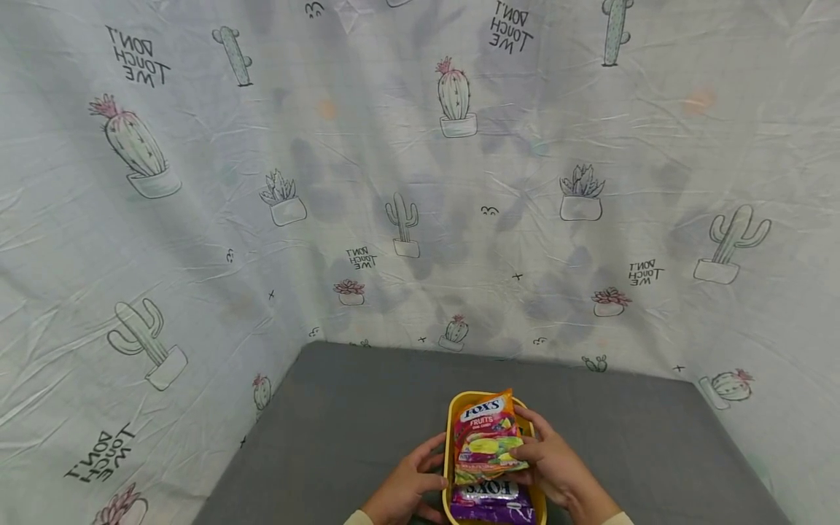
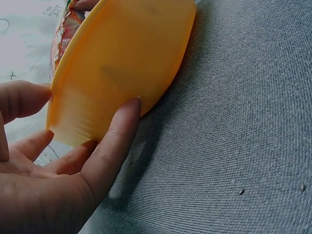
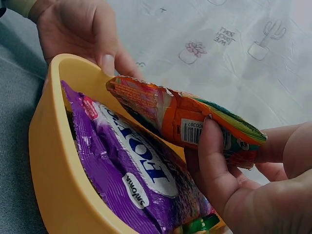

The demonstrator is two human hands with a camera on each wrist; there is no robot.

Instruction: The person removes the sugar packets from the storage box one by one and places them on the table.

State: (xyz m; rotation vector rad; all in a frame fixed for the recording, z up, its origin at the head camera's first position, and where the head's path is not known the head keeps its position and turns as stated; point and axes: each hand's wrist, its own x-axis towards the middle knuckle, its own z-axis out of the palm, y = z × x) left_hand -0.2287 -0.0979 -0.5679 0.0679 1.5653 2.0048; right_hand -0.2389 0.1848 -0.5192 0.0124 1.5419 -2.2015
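Observation:
My right hand [image 1: 558,470] pinches an orange and red Fox's fruits candy bag [image 1: 485,437]. In the right wrist view, this bag is tilted, its barcode side facing the camera, thumb on one face and fingers beneath. Under it, a purple Fox's candy bag [image 3: 131,165] lies in a yellow plastic basket [image 3: 53,146]. At the basket's left side is my left hand [image 1: 410,481], its spread fingers touching the outer wall. The left wrist view shows those fingertips [image 2: 129,109] against the yellow wall and rim.
A grey cloth-covered table [image 1: 367,408] lies under the basket. White curtains [image 1: 367,160] printed with cacti enclose its back and sides. Something green and shiny [image 3: 200,224] shows beside the purple bag.

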